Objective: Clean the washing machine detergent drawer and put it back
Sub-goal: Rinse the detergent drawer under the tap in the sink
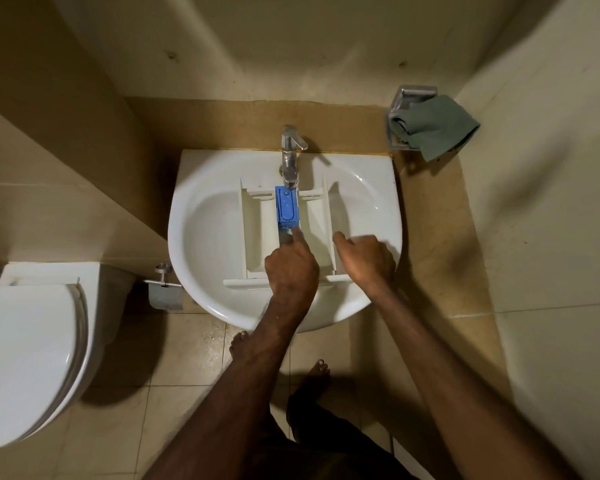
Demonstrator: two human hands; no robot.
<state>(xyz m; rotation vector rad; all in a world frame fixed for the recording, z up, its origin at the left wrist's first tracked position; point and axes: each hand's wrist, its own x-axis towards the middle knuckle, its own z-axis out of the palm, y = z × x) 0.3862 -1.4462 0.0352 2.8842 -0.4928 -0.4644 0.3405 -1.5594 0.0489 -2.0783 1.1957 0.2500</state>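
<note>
I look down into a small bathroom with pale beige tiled walls [291, 46] and a floor [125, 403] of larger beige tiles with thin grout lines. A white basin [201, 258] juts from a darker tan band [222, 123] of the back wall, with a chrome mixer tap [289, 150] at its rear edge. To my left I see a white toilet [28, 358], lid closed, and next to it a metal paper holder [165, 289] fixed to the wall. On the right, a chrome wall bracket [411, 109] carries a crumpled grey-green cloth [437, 131]. Light falls from above, casting soft shadows under the basin and toilet.
</note>
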